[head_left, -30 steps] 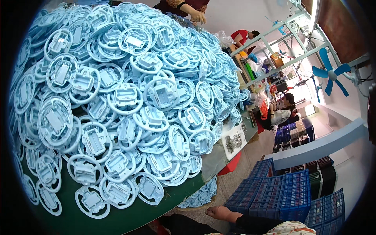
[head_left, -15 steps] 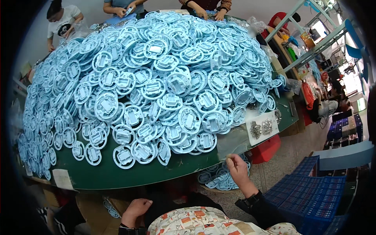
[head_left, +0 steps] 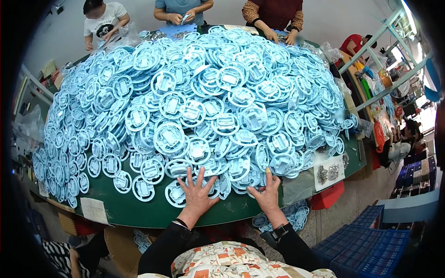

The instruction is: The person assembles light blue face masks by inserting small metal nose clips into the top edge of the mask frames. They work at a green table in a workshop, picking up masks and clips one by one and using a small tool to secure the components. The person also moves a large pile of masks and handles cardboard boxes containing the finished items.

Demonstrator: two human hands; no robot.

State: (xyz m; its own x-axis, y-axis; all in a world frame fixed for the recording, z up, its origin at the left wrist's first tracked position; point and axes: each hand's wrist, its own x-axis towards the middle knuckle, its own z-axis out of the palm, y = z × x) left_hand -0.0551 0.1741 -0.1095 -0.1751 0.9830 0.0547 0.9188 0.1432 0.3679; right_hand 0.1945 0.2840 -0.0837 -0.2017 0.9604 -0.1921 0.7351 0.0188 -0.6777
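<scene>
A large heap of light blue round plastic parts [head_left: 171, 138], each a ring with a raised box-like middle, covers most of the green table [head_left: 139, 211]. At the heap's near edge my left hand [head_left: 197, 194] lies with fingers spread, reaching over some of the parts. My right hand [head_left: 267, 194] is beside it to the right, thumb and fingers apart, its fingertips at the lowest parts of the pile. Neither hand grips a part. A watch-like band [head_left: 280, 230] is on my right wrist.
Small metal pieces [head_left: 328, 173] lie on a white sheet [head_left: 320, 185] at the table's right. More blue parts [head_left: 296, 214] sit below the table edge. Blue crates [head_left: 357, 241] stand at lower right. Across the table, several people [head_left: 183, 11] handle parts.
Both hands have come forward from near my body and the table's front edge onto the near side of the heap, fingers spreading. The view has shifted, so the table appears lower and further right.
</scene>
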